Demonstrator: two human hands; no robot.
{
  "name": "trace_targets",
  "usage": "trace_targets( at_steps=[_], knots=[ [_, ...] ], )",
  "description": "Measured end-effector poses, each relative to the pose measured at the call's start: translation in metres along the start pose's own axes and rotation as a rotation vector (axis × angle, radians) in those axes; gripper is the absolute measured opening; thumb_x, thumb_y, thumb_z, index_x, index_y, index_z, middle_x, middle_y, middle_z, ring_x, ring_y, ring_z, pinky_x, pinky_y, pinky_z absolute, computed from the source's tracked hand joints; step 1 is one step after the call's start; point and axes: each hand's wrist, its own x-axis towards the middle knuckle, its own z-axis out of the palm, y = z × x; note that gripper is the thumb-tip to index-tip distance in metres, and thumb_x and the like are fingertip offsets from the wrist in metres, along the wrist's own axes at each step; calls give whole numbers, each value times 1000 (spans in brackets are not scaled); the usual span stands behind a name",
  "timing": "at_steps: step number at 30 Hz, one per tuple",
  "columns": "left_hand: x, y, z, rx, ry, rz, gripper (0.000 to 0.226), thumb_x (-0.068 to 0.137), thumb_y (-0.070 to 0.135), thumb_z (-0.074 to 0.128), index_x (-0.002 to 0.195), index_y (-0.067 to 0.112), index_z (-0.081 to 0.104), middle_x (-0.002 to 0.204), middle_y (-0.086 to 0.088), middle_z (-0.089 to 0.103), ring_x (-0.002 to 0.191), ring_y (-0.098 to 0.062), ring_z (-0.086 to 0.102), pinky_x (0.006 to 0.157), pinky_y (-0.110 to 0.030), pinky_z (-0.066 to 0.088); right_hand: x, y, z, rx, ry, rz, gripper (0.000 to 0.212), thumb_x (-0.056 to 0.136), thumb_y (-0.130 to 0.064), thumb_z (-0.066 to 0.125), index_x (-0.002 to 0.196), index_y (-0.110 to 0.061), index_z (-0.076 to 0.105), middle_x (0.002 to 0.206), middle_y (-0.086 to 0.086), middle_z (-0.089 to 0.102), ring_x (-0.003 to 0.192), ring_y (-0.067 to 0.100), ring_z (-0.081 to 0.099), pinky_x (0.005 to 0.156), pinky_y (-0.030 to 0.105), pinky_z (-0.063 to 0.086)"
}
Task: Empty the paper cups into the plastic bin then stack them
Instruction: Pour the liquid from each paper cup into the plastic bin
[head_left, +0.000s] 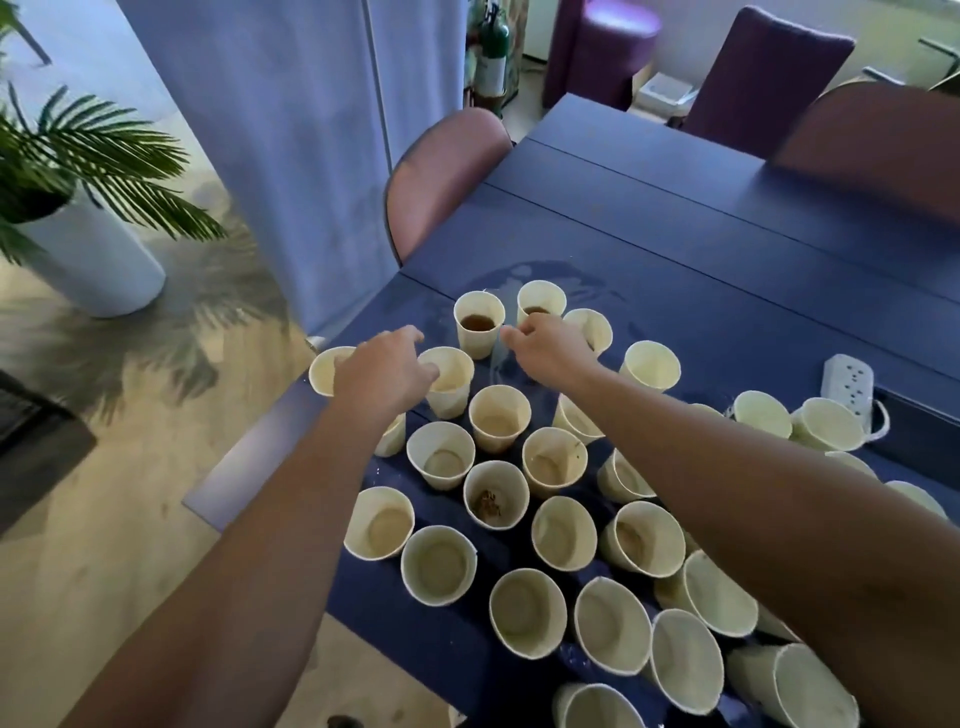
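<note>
Several pale paper cups stand upright at the near end of a blue table (675, 249). Two far cups hold brown liquid: one (479, 323) at the left, one (540, 304) at the right. A nearer cup (495, 498) has brown dregs. My left hand (384, 374) reaches over a cup at the table's left edge (321, 370), and its thumb touches the rim of another cup (451, 382). My right hand (545, 347) hovers with loosely curled fingers between the two cups of liquid and grips nothing that I can see. No plastic bin is in view.
A wet patch (550, 273) lies on the table behind the far cups. A white power strip (849, 382) sits at the right. A pink chair (441, 171) stands at the table's left side, and purple chairs stand beyond. A potted palm (78, 171) is on the floor at the left.
</note>
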Motion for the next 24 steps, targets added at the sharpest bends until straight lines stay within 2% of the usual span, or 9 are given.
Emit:
trace_targets(
  at_steps=[4,7,11,14,17,20,24],
  knots=[
    [-18,1,-2,-94,11,58,41,95,36,56,136,31,55,129,3,64,115,-24,60,103,-50,45,22,-8,9,139,-49,175,56,100,-58,37,85,-11,63,81,8,72,68,21,65,69,34,54],
    [-29,2,0,-152,0,101,37,96,36,56,133,32,56,127,6,65,110,-23,62,102,-50,45,32,-14,16,144,-58,215,61,101,-60,30,86,-11,63,82,9,73,72,24,70,71,35,58],
    [-39,1,7,-218,1,147,34,97,36,58,131,33,59,123,7,67,112,-20,62,103,-52,44,42,-21,22,90,-32,231,46,104,-42,34,92,-9,65,85,10,71,75,24,68,59,29,49],
    [-44,-1,12,-247,18,178,32,96,36,60,129,32,62,120,7,69,109,-19,63,100,-49,47,46,-23,26,51,-12,228,29,100,-24,41,90,-9,65,85,11,71,72,24,68,67,31,57],
    [-48,-4,16,-287,37,201,30,96,36,62,126,31,65,116,8,69,105,-17,64,96,-47,50,45,-25,29,64,33,222,28,100,-28,42,86,-13,61,83,9,69,72,23,68,73,35,60],
    [-51,-7,19,-315,54,202,29,96,35,63,125,31,66,112,9,69,103,-14,63,95,-43,51,43,-22,27,85,46,208,31,98,-34,43,89,-13,63,82,8,72,73,24,69,73,36,59],
    [-56,-5,20,-336,44,194,28,97,33,61,124,31,66,111,11,68,103,-14,62,92,-37,51,32,-16,15,68,45,163,33,97,-37,45,86,-12,62,80,6,71,64,20,61,59,30,48]
  ],
)
